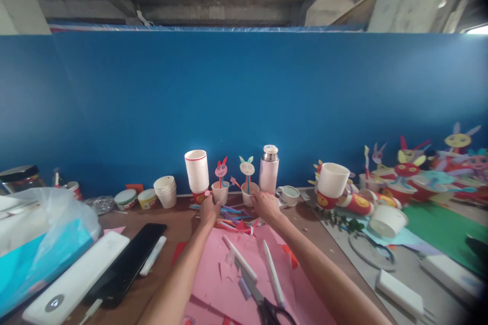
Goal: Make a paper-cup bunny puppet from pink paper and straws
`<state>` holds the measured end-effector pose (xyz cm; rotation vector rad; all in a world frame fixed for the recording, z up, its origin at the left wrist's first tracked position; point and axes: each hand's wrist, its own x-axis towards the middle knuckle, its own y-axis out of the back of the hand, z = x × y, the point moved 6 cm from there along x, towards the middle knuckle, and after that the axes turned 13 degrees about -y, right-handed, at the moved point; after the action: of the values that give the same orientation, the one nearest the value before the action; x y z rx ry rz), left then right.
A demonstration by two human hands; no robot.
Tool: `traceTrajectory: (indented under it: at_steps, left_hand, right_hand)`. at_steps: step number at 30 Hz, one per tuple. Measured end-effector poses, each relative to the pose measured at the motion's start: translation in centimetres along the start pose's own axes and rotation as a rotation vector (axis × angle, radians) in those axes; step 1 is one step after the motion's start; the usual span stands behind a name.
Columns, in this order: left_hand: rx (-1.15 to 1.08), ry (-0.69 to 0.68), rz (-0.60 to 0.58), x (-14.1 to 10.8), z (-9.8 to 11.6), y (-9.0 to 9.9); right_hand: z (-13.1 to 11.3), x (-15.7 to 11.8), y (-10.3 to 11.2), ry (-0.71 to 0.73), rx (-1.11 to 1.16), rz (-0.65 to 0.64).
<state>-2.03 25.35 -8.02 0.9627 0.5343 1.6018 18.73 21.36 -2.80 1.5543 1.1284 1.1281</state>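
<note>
My left hand (209, 210) is closed at the lower side of a small paper cup (220, 194). A pink paper rabbit head (221, 171) with red ears rises from this cup on a stalk. My right hand (268, 205) grips the right side of a second paper cup (247, 198), which carries a pale rabbit head (247, 166) with green ears. Both cups stand upright, side by side, near the blue partition. Some fingertips are hidden behind the hands. Colored strips (232, 212) lie between the hands.
A tall cup stack (197, 172) and a pink thermos (269, 171) flank the cups. Pink paper (213, 274), black-handled scissors (263, 299) and a white pen (273, 274) lie in front. A phone (127, 259) is left; finished cup figures (404, 172) crowd the right.
</note>
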Motion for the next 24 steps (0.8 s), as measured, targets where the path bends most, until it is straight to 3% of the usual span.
traceTrajectory:
  at_steps: [8, 24]
  left_hand:
    - [0.069, -0.004, -0.093, 0.20, 0.15, -0.41]
    - [0.069, -0.013, -0.120, 0.48, 0.16, -0.13]
  right_hand:
    - [-0.06, 0.49, -0.12, 0.007, 0.025, 0.007]
    - [-0.19, 0.77, -0.31, 0.011, 0.018, 0.001]
